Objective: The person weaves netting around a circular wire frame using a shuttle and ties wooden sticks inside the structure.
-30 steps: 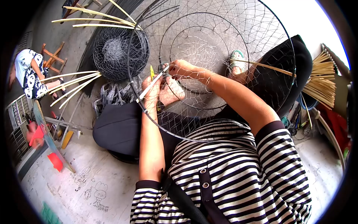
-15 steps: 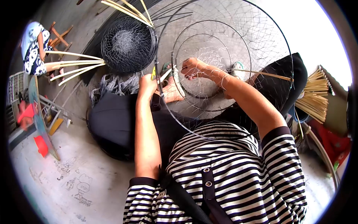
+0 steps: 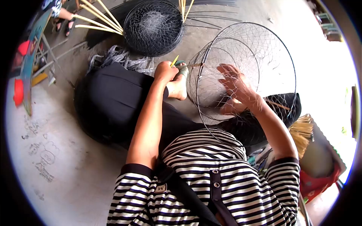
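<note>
My left hand is closed around a small yellow-tipped tool, most of which the fingers hide. Beside it on the right, over my lap, is a round wire-hoop net with several rings and thin mesh. My right hand is spread at the net, its fingers apart, with mesh strands lying across it and the wrist. A thin stick shows through the mesh near my right knee.
A stack of black hooped nets with pale sticks stands ahead. Grey netting lies on the floor. Another person's legs show at upper left. A bundle of sticks is at my right.
My right hand has opened from a pinch and moved right and down, away from my left hand. The hooped net has shifted right and down. The view has also turned.
</note>
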### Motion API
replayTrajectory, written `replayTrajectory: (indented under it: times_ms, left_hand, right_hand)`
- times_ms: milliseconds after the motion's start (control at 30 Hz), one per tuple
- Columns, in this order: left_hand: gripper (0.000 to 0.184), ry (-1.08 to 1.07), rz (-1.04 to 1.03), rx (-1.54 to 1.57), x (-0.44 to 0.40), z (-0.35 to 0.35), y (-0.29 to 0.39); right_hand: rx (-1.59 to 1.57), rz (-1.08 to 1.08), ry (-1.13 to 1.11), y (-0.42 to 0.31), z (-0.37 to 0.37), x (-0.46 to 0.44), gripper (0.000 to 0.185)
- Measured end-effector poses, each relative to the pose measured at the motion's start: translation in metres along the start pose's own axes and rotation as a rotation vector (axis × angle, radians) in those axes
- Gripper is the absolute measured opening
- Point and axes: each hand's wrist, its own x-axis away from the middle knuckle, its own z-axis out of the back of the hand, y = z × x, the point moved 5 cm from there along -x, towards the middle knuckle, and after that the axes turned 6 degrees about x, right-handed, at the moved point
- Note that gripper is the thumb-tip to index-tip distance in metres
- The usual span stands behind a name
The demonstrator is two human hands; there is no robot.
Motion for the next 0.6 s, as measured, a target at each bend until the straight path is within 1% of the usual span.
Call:
replayTrajectory:
  times_ms: [67, 100, 133, 167, 200, 233, 300, 367, 400, 433, 467, 533, 567, 600]
  left_hand:
    - [0.015, 0.054, -0.041, -0.013, -0.007, -0.004, -0.003]
    - [0.013, 0.080, -0.061, -0.022, -0.008, -0.006, -0.003]
    - [0.016, 0.077, -0.049, -0.056, -0.007, -0.006, -0.001]
    - [0.017, 0.086, -0.052, -0.062, -0.004, -0.005, 0.002]
    - [0.018, 0.094, -0.058, -0.070, -0.001, -0.003, 0.007]
    - [0.019, 0.099, -0.063, -0.081, 0.001, -0.003, 0.009]
    - [0.020, 0.126, -0.102, -0.100, 0.000, -0.004, 0.009]
    - [0.021, 0.154, -0.122, -0.108, -0.002, -0.007, 0.003]
    - [0.022, 0.157, -0.137, -0.119, -0.005, -0.011, -0.001]
    - [0.022, 0.161, -0.164, -0.134, -0.009, -0.011, 0.002]
    - [0.022, 0.127, -0.110, -0.125, -0.010, -0.012, 0.003]
    - [0.021, 0.086, -0.078, -0.062, -0.016, -0.020, -0.006]
    - [0.020, 0.073, -0.062, -0.033, -0.021, -0.021, -0.011]
    - [0.019, 0.054, -0.044, -0.060, -0.020, -0.021, -0.011]
  right_hand:
    - [0.189, -0.019, -0.085, -0.029, 0.049, 0.000, 0.072]
    - [0.249, -0.009, -0.087, -0.043, 0.063, 0.006, 0.068]
    - [0.008, -0.205, -0.068, -0.045, 0.070, 0.017, 0.034]
    - [-0.235, -0.459, -0.250, -0.045, 0.072, 0.030, 0.030]
    - [-0.587, -0.749, -0.378, -0.041, 0.064, 0.054, 0.029]
    - [-0.605, -0.703, -0.470, -0.044, 0.068, 0.063, 0.028]
    - [-0.250, -0.866, -0.525, -0.043, 0.109, 0.086, 0.030]
    - [0.101, -0.835, 0.136, -0.087, 0.167, 0.055, 0.027]
    - [0.209, -0.641, 0.351, -0.123, 0.183, 0.031, 0.028]
    - [0.200, -0.691, 0.270, -0.150, 0.173, 0.019, 0.031]
    - [0.257, -0.444, 0.121, -0.177, 0.159, -0.012, 0.041]
    - [0.162, -0.410, -0.051, -0.186, 0.098, -0.043, 0.070]
    - [0.121, -0.402, 0.065, -0.177, 0.071, -0.047, 0.069]
    - [0.305, -0.348, 0.089, -0.167, 0.045, -0.053, 0.057]
